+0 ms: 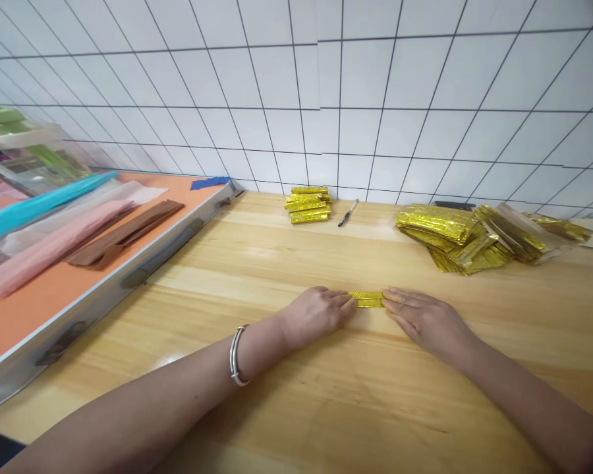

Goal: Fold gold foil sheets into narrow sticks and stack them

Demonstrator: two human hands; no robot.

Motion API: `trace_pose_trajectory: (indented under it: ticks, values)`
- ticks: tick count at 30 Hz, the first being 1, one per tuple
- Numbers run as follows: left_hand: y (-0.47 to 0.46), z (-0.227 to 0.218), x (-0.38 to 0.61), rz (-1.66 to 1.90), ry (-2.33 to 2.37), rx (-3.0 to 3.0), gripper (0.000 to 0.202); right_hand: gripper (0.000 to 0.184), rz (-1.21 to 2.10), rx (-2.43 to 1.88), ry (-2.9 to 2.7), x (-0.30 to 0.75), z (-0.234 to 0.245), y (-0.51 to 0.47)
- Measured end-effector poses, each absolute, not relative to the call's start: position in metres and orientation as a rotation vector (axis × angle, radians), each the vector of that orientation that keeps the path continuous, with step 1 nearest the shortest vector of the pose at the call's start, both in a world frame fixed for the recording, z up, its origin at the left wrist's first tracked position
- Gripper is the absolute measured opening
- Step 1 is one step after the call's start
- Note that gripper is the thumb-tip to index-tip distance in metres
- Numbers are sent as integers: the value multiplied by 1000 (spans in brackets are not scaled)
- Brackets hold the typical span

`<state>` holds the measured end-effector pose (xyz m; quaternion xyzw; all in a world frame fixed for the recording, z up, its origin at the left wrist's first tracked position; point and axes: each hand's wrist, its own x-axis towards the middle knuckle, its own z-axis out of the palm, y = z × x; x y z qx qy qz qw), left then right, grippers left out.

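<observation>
A narrow folded strip of gold foil paper [368, 299] lies flat on the wooden table [326, 395]. My left hand [313, 315], with a silver bangle on its wrist, presses its fingertips on the strip's left end. My right hand [422, 319] presses on the strip's right end, fingers held together and laid flat. Both hands rest on the tabletop.
A small stack of folded gold strips [309, 204] sits by the tiled wall, with a pen [347, 213] beside it. A loose pile of gold foil sheets [479, 240] lies at the back right. An orange board [39, 289] on the left carries pink, brown and blue paper bundles.
</observation>
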<state>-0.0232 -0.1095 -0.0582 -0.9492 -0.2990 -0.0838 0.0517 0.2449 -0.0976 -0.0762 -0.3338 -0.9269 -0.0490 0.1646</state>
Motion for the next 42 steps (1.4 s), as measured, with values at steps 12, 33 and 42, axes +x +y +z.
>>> trace_pose_trajectory:
  ticks: [12, 33, 42]
  values:
    - [-116, -78, -15, -525, -1383, -2746, 16, 28, -330, -1011, -2618, 238, -83, -95]
    - [-95, -72, -10, -639, -1895, -2740, 14, 19, 279, -1480, -2384, 220, -69, -68]
    - [-89, -70, -20, -731, -1719, -2941, 6, 8, 385, -1359, -2391, 234, -77, -70]
